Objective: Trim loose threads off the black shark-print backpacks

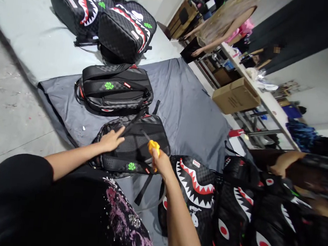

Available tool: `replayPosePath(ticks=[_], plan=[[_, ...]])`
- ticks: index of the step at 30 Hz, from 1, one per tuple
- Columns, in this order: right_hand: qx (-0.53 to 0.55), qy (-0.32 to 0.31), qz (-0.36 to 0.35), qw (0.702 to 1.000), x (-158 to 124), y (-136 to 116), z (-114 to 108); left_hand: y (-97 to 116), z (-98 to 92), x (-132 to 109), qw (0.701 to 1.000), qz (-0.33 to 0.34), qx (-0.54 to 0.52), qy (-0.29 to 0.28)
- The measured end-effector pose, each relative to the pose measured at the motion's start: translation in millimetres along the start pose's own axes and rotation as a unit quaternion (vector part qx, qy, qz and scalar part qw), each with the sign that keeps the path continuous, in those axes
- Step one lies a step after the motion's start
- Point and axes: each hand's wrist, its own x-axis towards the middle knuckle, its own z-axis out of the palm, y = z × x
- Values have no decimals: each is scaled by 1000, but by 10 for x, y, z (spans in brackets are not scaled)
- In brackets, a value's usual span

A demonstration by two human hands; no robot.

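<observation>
A black checkered backpack [135, 137] lies in front of me with its padded back panel and shoulder straps facing up. My left hand [111, 140] is over its left side, fingers apart, at the end of a dark strap [135, 121]; whether the fingertips touch the strap is unclear. My right hand [161, 162] is closed around a yellow air blow gun [153, 148], whose thin nozzle points up and left over the back panel. A pale hose [160, 202] curves below my right wrist. One shoulder strap with a green patch [131, 166] runs along the near edge.
Another backpack [115, 89] lies just beyond, with several shark-mouth backpacks [126, 30] farther back. More backpacks [194, 184] crowd the right, beside a blurred co-worker's arm [289, 162]. Grey cloth [189, 102] covers the table. A cardboard box [236, 96] and another person [226, 20] are behind.
</observation>
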Motion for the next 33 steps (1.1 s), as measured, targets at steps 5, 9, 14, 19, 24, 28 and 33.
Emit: replayPosePath(ticks=[5, 9, 14, 19, 24, 28, 33], plan=[[-59, 30, 115, 991, -228, 342, -395, 19, 214, -171, 921, 141, 360, 47], [-51, -51, 153, 986, -488, 486, -513, 102, 290, -319, 906, 223, 354, 60], [-60, -31, 170, 983, -775, 502, -466, 58, 664, -700, 887, 308, 310, -149], [-97, -72, 177, 977, -998, 551, -453, -87, 850, -739, 955, 159, 190, -164], [-3, -107, 140, 984, -1268, 791, -438, -72, 687, -472, 980, 45, 41, -190], [-25, -3, 168, 986, -1410, 946, -400, -25, 747, -314, 973, -67, -68, -209], [-53, -2, 145, 988, -1323, 914, -370, 46, 1017, -428, 978, -88, -95, -164]])
